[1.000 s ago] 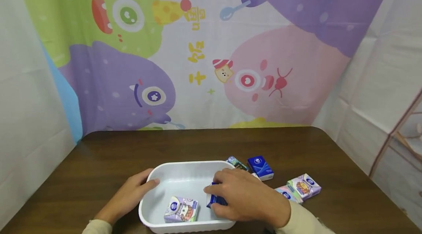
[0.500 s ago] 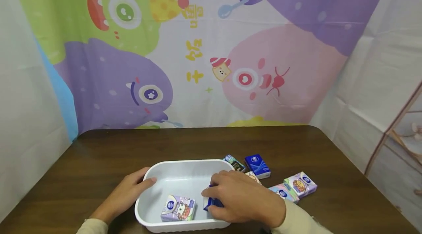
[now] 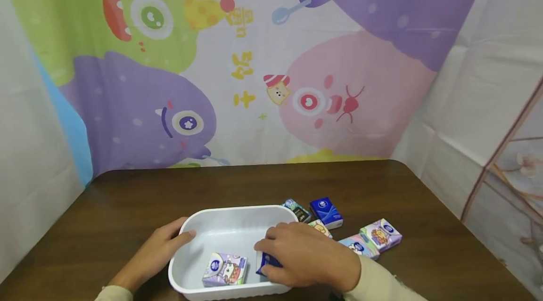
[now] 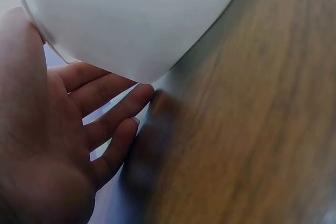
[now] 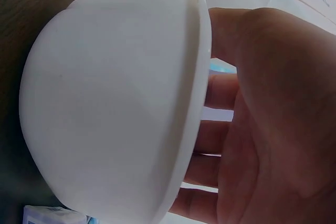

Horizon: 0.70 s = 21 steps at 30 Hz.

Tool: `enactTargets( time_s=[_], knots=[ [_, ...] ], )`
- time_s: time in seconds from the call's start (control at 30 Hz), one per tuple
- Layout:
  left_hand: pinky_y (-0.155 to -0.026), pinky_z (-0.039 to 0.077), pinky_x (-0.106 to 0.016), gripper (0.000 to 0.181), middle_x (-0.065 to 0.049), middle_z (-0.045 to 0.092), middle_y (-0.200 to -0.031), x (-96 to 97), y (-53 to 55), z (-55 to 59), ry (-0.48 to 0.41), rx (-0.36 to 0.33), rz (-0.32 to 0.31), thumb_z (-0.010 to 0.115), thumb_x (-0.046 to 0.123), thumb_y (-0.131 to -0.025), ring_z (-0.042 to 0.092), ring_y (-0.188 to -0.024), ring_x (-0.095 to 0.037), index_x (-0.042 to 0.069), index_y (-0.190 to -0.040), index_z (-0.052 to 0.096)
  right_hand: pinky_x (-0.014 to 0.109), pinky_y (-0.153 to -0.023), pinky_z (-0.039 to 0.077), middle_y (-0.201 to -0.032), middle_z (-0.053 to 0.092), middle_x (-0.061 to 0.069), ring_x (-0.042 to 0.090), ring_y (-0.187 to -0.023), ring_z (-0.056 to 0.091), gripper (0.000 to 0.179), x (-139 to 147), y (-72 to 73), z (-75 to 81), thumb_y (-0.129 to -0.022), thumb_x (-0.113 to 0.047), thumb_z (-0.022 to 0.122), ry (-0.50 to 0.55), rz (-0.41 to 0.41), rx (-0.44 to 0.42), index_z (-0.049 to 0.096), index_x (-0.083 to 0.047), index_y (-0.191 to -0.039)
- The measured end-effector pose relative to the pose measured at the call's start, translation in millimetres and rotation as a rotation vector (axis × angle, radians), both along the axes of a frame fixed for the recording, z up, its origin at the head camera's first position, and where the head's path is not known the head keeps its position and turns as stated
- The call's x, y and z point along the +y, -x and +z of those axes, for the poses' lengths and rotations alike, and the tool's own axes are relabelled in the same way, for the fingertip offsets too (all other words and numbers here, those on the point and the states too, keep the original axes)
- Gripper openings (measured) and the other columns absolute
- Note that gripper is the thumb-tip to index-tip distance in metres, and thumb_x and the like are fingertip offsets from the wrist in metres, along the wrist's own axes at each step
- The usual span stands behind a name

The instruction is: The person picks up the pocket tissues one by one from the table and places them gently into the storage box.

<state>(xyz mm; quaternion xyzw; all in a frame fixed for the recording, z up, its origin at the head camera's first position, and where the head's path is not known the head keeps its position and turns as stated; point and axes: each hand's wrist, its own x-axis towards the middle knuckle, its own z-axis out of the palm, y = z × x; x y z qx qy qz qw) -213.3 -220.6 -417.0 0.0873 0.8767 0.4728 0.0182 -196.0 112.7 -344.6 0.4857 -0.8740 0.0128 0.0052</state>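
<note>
- Blue pack: pos. in tub, R end, toward near wall; partly hidden by R hand. Contact w/ tub floor: can't tell.
- R hand: pinching Blue pack, thumb on near side, fingers on far side. In R wrist view, tub wall hides fingertips, so hold can't be checked there.
- L hand: thumb over tub rim at L end, fingers along outer wall w/ gaps betw. them; holds tub by its edge.
- Handling (est.): light; prob. soft paper fill, so sides should give under pressure. Low breakage risk, but corners may crush. Shiny face may slip if wrap is film.
- Hold pt. (rec.): opp. sides, near mid-length, thumb vs. fingers, light pressure. Avoid one-corner hold; pack may twist.
- Tub (est.): stiff, light, smooth plastic; may slide on counter if pushed. Hold at rim.
- Adjacent: purple pack lies in tub, beside Blue pack, not touching.
- Outside tub, R side, on counter: 2nd blue pack, dark pack, yellow pack (partly hidden by R hand); farther R, pastel pack against 2nd purple pack.
</note>
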Motion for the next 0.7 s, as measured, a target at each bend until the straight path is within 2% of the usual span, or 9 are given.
enactTargets(
  time_s=[0.2, 0.43, 0.6, 0.7],
  knots=[
    [-0.078, 0.053, -0.026, 0.041, -0.006, 0.067, -0.116, 0.6, -1.4, 1.1, -0.006, 0.006, 0.008, 0.062, 0.032, -0.1, 0.063, -0.095, -0.016, 0.009, -0.134, 0.06, 0.031, -0.087, 0.052, -0.11, 0.069, -0.006, 0.011, -0.1, 0.063, 0.033, -0.3, -0.5, 0.4, -0.099, -0.04, 0.056, 0.005, 0.007, 0.016, 0.069, -0.021, -0.122],
    [-0.077, 0.053, -0.027, 0.041, -0.007, 0.067, -0.115, 2.1, -0.7, 3.3, -0.01, 0.001, -0.001, 0.061, 0.031, -0.1, 0.063, -0.094, -0.016, 0.008, -0.134, 0.06, 0.034, -0.09, 0.052, -0.111, 0.069, -0.006, 0.012, -0.104, 0.063, 0.03, 2.7, -0.7, 3.9, -0.099, -0.039, 0.057, 0.004, -0.027, 0.004, 0.069, -0.023, -0.122],
    [-0.077, 0.053, -0.027, 0.04, -0.006, 0.068, -0.114, 1.8, -2.7, 2.4, -0.007, 0.021, -0.003, 0.062, 0.031, -0.1, 0.063, -0.094, -0.015, 0.009, -0.133, 0.061, 0.032, -0.085, 0.052, -0.107, 0.068, -0.007, 0.01, -0.098, 0.063, 0.03, 1.7, -1.1, 2.5, -0.099, -0.039, 0.057, 0.004, -0.01, 0.017, 0.069, -0.023, -0.121],
    [-0.078, 0.053, -0.026, 0.04, -0.005, 0.068, -0.115, 1.0, -5.1, 0.1, -0.003, 0.024, 0.002, 0.062, 0.031, -0.1, 0.063, -0.094, -0.014, 0.009, -0.133, 0.061, 0.032, -0.086, 0.052, -0.109, 0.068, -0.007, 0.01, -0.1, 0.063, 0.032, 0.1, -1.2, 0.4, -0.1, -0.04, 0.056, -0.003, -0.006, -0.015, 0.067, -0.022, -0.124]
  ],
)
